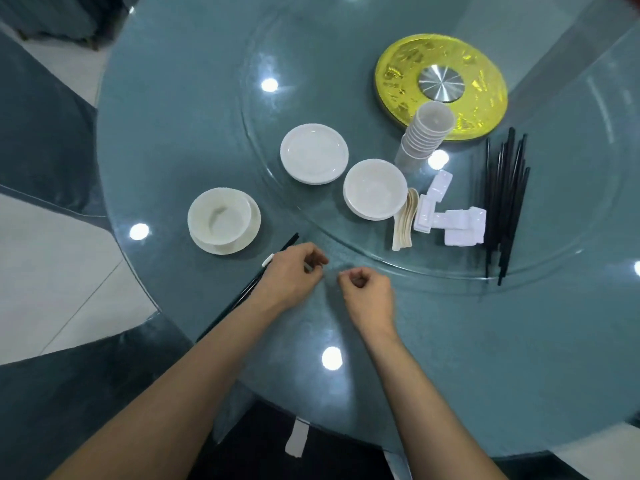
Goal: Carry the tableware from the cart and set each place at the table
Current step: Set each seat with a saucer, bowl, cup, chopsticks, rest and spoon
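I see left hand (292, 271) knuckles-up over chopsticks (289, 242), fingers curled, grip unclear. Right hand (367, 291) beside it, fisted, empty.

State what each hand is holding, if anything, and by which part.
Right hand: curled, nothing seen in it. Left hand: over the chopsticks, beside their rest; whether it grips them cannot be told.

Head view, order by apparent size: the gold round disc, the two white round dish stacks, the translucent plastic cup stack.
1. Gold round disc.
2. Farther white round dish stack and nearer white round dish stack: too alike to rank.
3. Translucent plastic cup stack.
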`<state>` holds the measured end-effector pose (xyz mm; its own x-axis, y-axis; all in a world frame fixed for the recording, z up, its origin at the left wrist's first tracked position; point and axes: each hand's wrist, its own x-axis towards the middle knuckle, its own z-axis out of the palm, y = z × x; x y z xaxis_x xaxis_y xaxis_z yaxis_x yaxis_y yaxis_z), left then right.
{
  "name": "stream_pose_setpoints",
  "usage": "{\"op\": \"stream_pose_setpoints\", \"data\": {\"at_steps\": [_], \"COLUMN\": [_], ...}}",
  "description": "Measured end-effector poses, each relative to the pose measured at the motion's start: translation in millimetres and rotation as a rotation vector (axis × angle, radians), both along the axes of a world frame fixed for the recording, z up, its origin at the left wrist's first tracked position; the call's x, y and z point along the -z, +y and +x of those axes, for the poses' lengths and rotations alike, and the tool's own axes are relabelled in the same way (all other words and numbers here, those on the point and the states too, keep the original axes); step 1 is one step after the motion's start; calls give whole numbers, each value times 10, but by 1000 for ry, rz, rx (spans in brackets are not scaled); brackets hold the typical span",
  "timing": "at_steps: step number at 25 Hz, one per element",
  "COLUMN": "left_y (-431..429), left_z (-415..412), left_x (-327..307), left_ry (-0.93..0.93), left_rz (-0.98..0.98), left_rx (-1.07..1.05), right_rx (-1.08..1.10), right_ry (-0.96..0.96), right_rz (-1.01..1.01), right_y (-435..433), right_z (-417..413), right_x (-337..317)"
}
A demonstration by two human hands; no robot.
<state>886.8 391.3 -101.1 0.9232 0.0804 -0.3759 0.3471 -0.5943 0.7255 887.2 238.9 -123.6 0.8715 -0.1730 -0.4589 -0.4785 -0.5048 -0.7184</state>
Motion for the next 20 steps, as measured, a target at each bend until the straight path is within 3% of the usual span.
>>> {"op": "stream_pose_setpoints", "data": {"at_steps": [8, 20], "left_y": [-389, -625], "left_z": [438, 1177], "left_x": [-212, -557], "left_ry": [-79, -156], "left_rz": [-50, -118], "left_rx": [26, 37], "right_rx": [61, 86], "right_ry": [-121, -149], "right_rz": [-41, -94], "right_y": [-435, -729], "right_z": [416, 1166], "right_x": [-356, -883]}}
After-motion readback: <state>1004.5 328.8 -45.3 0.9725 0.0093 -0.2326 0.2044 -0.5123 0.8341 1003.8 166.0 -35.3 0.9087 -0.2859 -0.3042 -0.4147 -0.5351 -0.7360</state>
